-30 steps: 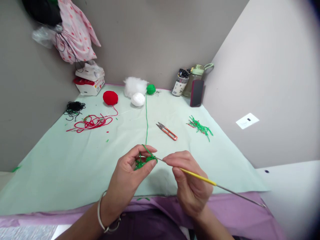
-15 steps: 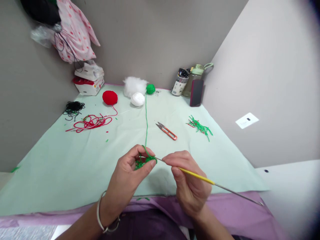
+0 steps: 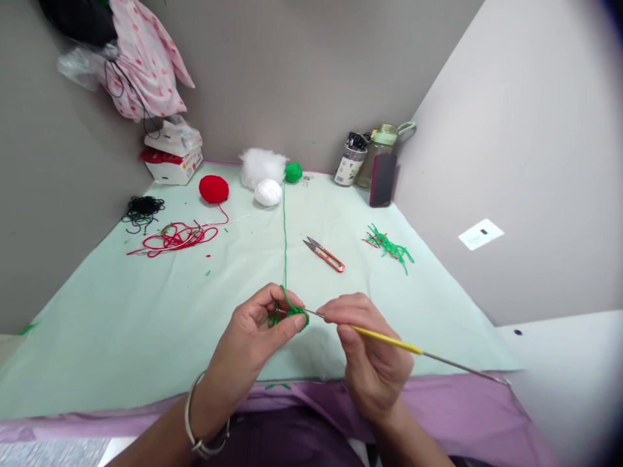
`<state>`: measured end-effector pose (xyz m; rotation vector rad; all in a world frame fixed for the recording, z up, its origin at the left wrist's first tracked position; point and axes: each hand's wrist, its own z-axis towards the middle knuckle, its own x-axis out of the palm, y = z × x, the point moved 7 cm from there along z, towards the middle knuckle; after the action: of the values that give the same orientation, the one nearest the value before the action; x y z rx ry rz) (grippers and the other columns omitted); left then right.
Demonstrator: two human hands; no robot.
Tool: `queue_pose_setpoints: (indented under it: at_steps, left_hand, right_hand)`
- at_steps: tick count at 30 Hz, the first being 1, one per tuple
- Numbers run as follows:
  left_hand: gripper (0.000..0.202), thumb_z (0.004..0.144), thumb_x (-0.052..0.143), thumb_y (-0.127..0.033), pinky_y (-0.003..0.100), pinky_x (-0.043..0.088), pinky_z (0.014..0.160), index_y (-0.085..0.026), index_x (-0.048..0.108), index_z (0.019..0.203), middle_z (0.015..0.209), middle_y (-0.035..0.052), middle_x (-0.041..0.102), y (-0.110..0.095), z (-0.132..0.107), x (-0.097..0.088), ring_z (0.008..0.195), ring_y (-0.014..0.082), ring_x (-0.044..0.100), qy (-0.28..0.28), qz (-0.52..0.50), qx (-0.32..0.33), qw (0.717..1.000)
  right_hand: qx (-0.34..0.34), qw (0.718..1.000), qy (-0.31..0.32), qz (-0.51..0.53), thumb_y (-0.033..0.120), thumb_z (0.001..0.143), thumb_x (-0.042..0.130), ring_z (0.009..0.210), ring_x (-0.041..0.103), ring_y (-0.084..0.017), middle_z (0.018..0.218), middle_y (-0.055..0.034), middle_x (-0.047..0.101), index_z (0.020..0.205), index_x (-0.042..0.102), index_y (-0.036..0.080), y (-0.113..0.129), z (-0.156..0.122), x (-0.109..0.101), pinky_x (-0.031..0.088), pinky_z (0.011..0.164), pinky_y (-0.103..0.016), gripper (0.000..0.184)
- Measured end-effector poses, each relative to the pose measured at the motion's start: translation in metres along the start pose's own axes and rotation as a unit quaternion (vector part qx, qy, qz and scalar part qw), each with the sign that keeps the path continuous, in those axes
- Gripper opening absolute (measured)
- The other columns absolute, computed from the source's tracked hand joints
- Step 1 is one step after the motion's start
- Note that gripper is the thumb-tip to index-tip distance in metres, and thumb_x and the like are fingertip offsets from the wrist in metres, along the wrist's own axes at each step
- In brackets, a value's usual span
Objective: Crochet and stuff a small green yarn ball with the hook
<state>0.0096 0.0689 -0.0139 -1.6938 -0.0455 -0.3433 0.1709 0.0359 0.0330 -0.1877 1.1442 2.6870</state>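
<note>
Between thumb and fingers, my left hand [image 3: 257, 331] pinches a small green crochet piece [image 3: 298, 318], partly hidden by the fingers. A strand of green yarn [image 3: 285, 240] runs from it up the table to a green yarn ball [image 3: 293, 172]. My right hand [image 3: 374, 357] is closed around a crochet hook [image 3: 389, 338] with a yellow grip and metal shafts. Its left tip meets the green piece at my left fingertips; the exact stitch is too small to make out. Beyond my hands lie orange thread snips [image 3: 325, 255], blades apart.
A red yarn ball [image 3: 213, 189], tangled red yarn [image 3: 178, 240] and black yarn [image 3: 145, 207] lie at left. White stuffing [image 3: 263, 167] and a white ball [image 3: 268, 192] are at the back. Green scraps [image 3: 389, 246], a phone [image 3: 383, 180] and a bottle [image 3: 372, 162] stand or lie at right.
Both hands have shifted slightly to the right with the crochet piece and hook. The hook's far end sits a little higher. The piece has turned a little in my left fingers.
</note>
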Motion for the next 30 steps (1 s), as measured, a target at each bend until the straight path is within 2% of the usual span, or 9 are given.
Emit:
queue_pose_setpoints:
  at_steps: [7, 11, 15, 20, 23, 25, 26, 28, 30]
  left_hand:
    - [0.008, 0.085, 0.083, -0.025, 0.024, 0.043, 0.074, -0.024, 0.075, 0.085, 0.080, -0.0031, 0.064, 0.002, 0.000, 0.006, 0.079, 0.0135, 0.053, 0.011, -0.032, -0.022, 0.999]
    - [0.010, 0.084, 0.085, -0.028, 0.024, 0.043, 0.074, -0.026, 0.079, 0.092, 0.083, -0.0024, 0.064, 0.003, 0.000, 0.007, 0.079, 0.0131, 0.053, 0.017, -0.068, -0.046, 0.997]
    - [0.031, 0.081, 0.089, -0.030, 0.025, 0.044, 0.077, -0.028, 0.081, 0.111, 0.085, -0.0022, 0.062, 0.003, 0.003, 0.010, 0.082, 0.0137, 0.053, 0.018, -0.101, -0.067, 0.992]
    - [0.060, 0.075, 0.095, -0.032, 0.028, 0.045, 0.085, -0.032, 0.076, 0.133, 0.084, -0.0027, 0.063, 0.005, 0.001, 0.016, 0.083, 0.0141, 0.055, 0.012, -0.146, -0.078, 0.986]
    - [0.072, 0.073, 0.097, -0.037, 0.029, 0.047, 0.085, -0.033, 0.071, 0.141, 0.087, -0.0009, 0.068, 0.007, 0.000, 0.016, 0.084, 0.0154, 0.059, 0.020, -0.153, -0.084, 0.984]
    - [0.067, 0.074, 0.096, -0.040, 0.032, 0.049, 0.091, -0.033, 0.074, 0.137, 0.095, 0.0019, 0.073, 0.003, 0.004, 0.012, 0.093, 0.0186, 0.064, 0.037, -0.137, -0.074, 0.987]
    - [0.058, 0.077, 0.094, -0.041, 0.033, 0.049, 0.096, -0.032, 0.077, 0.132, 0.102, 0.0035, 0.075, -0.002, 0.007, 0.007, 0.100, 0.0204, 0.066, 0.045, -0.119, -0.065, 0.990]
    - [0.034, 0.078, 0.092, -0.039, 0.032, 0.049, 0.101, -0.028, 0.085, 0.109, 0.110, 0.0057, 0.077, -0.018, 0.017, -0.010, 0.111, 0.0221, 0.066, 0.039, -0.078, -0.049, 0.995]
    - [0.025, 0.079, 0.091, -0.043, 0.029, 0.052, 0.098, -0.024, 0.085, 0.094, 0.112, 0.0070, 0.077, -0.040, 0.030, -0.032, 0.109, 0.0213, 0.068, 0.021, -0.074, -0.029, 0.997]
  right_hand:
    - [0.012, 1.000, -0.001, -0.001, 0.011, 0.103, 0.056, 0.087, 0.070, -0.023, 0.094, -0.0068, 0.078, 0.115, 0.075, 0.025, 0.000, 0.000, 0.002, 0.056, 0.077, -0.039, 0.026]
    - [0.008, 1.000, -0.017, -0.002, 0.012, 0.103, 0.057, 0.088, 0.071, -0.023, 0.095, -0.0063, 0.078, 0.115, 0.076, 0.026, -0.004, -0.002, 0.002, 0.057, 0.076, -0.038, 0.027]
    - [0.009, 0.999, -0.037, -0.006, 0.011, 0.103, 0.057, 0.093, 0.072, -0.022, 0.100, -0.0067, 0.078, 0.118, 0.077, 0.028, -0.008, -0.003, 0.007, 0.059, 0.079, -0.037, 0.031]
    - [-0.012, 0.995, -0.097, -0.016, 0.014, 0.104, 0.059, 0.092, 0.075, -0.022, 0.102, -0.0082, 0.079, 0.113, 0.080, 0.030, -0.003, -0.001, 0.013, 0.062, 0.074, -0.037, 0.027]
    - [0.037, 0.993, -0.102, 0.053, 0.019, 0.104, 0.061, 0.090, 0.076, -0.022, 0.096, -0.0076, 0.082, 0.107, 0.081, 0.027, -0.010, 0.006, 0.013, 0.063, 0.077, -0.037, 0.022]
    - [0.109, 0.978, -0.109, 0.140, 0.028, 0.104, 0.065, 0.086, 0.076, -0.021, 0.091, -0.0067, 0.081, 0.099, 0.081, 0.025, -0.022, 0.014, 0.010, 0.063, 0.075, -0.034, 0.017]
    - [0.141, 0.966, -0.109, 0.189, 0.033, 0.102, 0.068, 0.082, 0.075, -0.020, 0.088, -0.0058, 0.080, 0.095, 0.080, 0.025, -0.027, 0.019, 0.008, 0.062, 0.072, -0.032, 0.016]
    - [0.184, 0.936, -0.092, 0.284, 0.045, 0.099, 0.071, 0.072, 0.071, -0.017, 0.080, -0.0028, 0.075, 0.089, 0.075, 0.025, -0.033, 0.030, 0.006, 0.058, 0.064, -0.029, 0.023]
    - [0.202, 0.915, -0.050, 0.346, 0.052, 0.097, 0.071, 0.058, 0.060, -0.014, 0.071, 0.0017, 0.064, 0.084, 0.066, 0.026, -0.032, 0.041, 0.004, 0.052, 0.055, -0.026, 0.030]
